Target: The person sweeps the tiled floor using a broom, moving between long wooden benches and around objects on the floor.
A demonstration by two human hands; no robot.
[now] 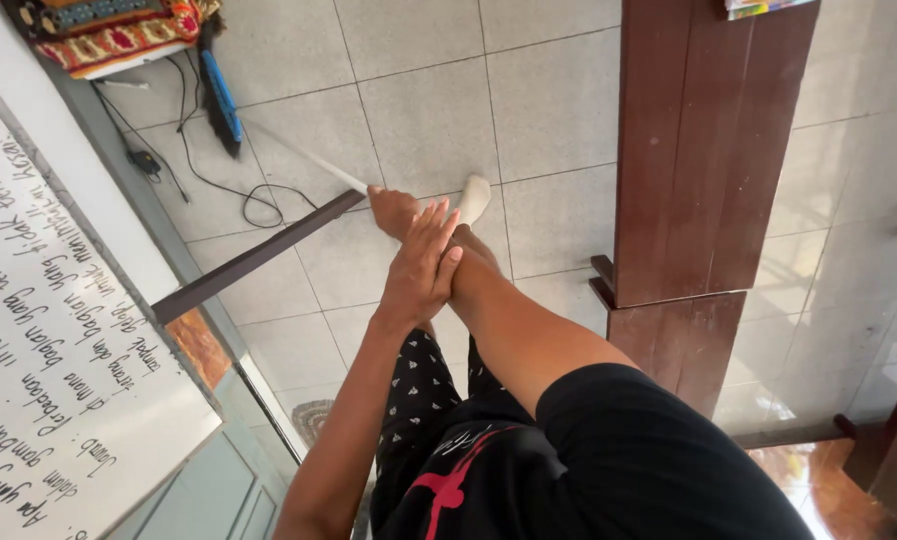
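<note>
Right hand [396, 210] clamped on broom handle [308, 160]; left hand [423, 265] flat, fingers together, on right wrist; cable [253, 200] near.

Glossy dark wooden cabinet [703, 150]; matt speckled floor tiles [438, 110].

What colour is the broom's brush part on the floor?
Blue, with dark bristles: the brush lies on the grey tiles. The head view shows it.

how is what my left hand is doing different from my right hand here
The right hand is closed around the white broom handle; the left hand lies flat, fingers straight, on the right wrist. The right hand sits farther out, the left nearer the body. Both arms are stretched forward over the grey tiled floor.
</note>
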